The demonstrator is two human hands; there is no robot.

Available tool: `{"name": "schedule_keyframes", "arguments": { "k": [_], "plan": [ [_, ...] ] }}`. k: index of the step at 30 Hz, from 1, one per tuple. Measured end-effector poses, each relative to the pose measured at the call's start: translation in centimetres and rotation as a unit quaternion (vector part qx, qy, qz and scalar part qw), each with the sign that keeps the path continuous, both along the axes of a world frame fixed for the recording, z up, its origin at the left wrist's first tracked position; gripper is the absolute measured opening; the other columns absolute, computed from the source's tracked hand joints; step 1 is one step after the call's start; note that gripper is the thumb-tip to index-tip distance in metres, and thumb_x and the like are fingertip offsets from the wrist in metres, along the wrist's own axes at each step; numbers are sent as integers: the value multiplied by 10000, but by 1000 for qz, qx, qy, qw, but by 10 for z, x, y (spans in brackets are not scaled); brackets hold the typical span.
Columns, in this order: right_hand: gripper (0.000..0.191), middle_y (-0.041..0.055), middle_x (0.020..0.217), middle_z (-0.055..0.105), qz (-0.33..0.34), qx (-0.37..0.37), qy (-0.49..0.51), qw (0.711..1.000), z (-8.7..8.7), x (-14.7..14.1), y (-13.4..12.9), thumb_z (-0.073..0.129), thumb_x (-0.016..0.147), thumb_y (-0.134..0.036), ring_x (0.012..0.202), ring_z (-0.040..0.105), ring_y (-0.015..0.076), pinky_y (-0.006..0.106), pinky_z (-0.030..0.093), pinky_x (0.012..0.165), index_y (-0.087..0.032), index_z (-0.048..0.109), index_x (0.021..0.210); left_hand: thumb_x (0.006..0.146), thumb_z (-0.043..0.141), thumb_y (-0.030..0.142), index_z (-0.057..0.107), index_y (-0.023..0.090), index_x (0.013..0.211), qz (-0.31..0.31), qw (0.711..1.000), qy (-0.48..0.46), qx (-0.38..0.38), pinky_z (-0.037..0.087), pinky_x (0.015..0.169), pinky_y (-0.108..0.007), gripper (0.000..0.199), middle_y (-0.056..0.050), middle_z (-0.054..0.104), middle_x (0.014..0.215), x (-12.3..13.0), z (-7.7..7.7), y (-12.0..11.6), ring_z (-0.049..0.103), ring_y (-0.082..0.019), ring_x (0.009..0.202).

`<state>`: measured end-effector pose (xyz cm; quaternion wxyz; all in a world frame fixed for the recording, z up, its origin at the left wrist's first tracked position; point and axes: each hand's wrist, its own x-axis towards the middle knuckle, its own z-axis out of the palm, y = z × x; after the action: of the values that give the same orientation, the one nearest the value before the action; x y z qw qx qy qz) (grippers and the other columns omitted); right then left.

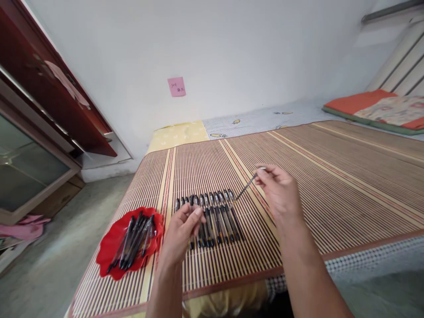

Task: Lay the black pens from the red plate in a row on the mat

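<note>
My left hand is closed in a pinch near the left end of a row of pens. A dark, capped-looking pen end rises just above its fingertips; the rest is hidden by the fingers. My right hand is raised over the mat to the right of the row, closed on a thin dark pen refill. The refill slants down to the left, its paler tip close to the row's right end. The pens lie side by side, with black caps at the far side and clear barrels toward me.
A red scalloped plate with several black pens stands left of the row. Beneath everything is a striped bamboo mat on a bed. Folded orange bedding lies at the far right. A pink note hangs on the wall.
</note>
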<state>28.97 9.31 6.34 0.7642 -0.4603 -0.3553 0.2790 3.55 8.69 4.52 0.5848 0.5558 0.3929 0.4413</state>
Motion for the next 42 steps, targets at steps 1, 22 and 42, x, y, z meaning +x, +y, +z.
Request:
{"name": "schedule_keyframes", "arguments": {
  "k": [1, 22, 42],
  "plan": [
    [200, 18, 792, 681, 24, -12, -12, 1000, 1, -10, 0, 770, 772, -278, 676, 619, 124, 275, 547, 651, -187, 740, 947, 895, 682, 437, 632, 164, 912, 7, 1000, -14, -1, 270, 463, -184, 278, -8, 683, 788, 5, 0, -2, 373, -46, 483],
    [137, 42, 892, 703, 387, -41, 60, 919, 3, -36, -5, 733, 844, -281, 710, 594, 111, 233, 469, 610, -209, 782, 950, 811, 767, 389, 615, 146, 851, -9, 995, -88, -52, 197, 455, -186, 289, 41, 590, 623, 25, 1, -9, 322, -36, 463],
    [223, 34, 897, 707, 307, -36, 4, 951, 1, -54, -1, 727, 872, -397, 635, 609, 92, 217, 509, 559, -197, 732, 972, 881, 687, 373, 605, 172, 883, 62, 996, -64, -8, 299, 496, -181, 217, 51, 563, 666, 42, -11, -16, 385, -63, 518]
  ]
}}
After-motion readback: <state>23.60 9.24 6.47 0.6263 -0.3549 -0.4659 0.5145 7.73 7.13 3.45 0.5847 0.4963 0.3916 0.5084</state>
